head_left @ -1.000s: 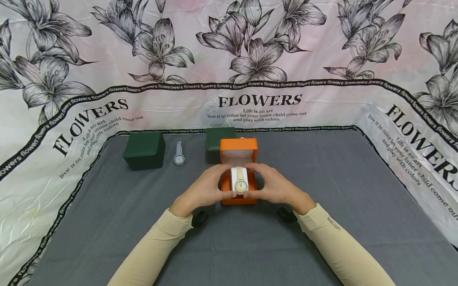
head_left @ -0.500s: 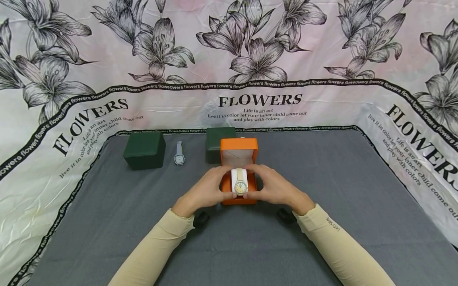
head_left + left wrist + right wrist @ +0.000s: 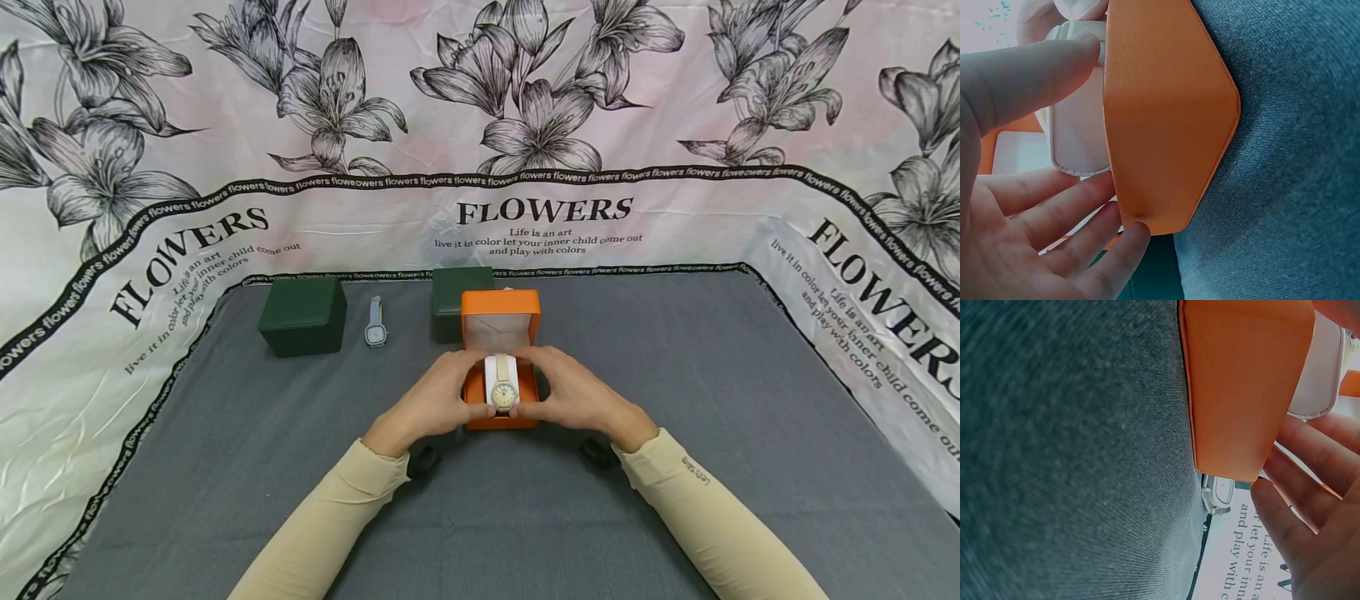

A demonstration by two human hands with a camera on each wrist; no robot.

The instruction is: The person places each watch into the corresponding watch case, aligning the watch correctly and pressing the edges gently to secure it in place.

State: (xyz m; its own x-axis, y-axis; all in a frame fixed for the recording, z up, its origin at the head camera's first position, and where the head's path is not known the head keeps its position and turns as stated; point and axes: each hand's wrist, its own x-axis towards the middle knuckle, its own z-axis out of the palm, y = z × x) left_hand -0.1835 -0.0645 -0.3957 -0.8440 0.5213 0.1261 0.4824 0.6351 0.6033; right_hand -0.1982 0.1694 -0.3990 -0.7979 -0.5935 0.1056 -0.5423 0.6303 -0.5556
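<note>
A cream-strapped wristwatch point(image 3: 503, 395) is wrapped round a white watch cushion point(image 3: 490, 373), which sits at the mouth of an open orange watch box point(image 3: 501, 423). From the left, my left hand point(image 3: 435, 395) grips the cushion, thumb at its near end and fingers at its side. My right hand point(image 3: 576, 390) mirrors this from the right. In the left wrist view the cushion point(image 3: 1079, 122) stands partly above the box wall point(image 3: 1166, 112), and the little finger touches that wall. The right wrist view shows the cushion point(image 3: 1319, 372) also above the rim. The cushion's underside is hidden.
One green box point(image 3: 303, 317) stands at the back left, and a second green box point(image 3: 450, 305) is partly behind the orange lid point(image 3: 501, 304). Between them lies a pale-strapped watch point(image 3: 376, 323). Another watch point(image 3: 1219, 492) shows behind the orange box. Grey cloth point(image 3: 480, 533) covers the table.
Both hands and the cushion with its watch have shifted very slightly toward me and down. The orange box, green boxes and the watch on the cloth stay in place.
</note>
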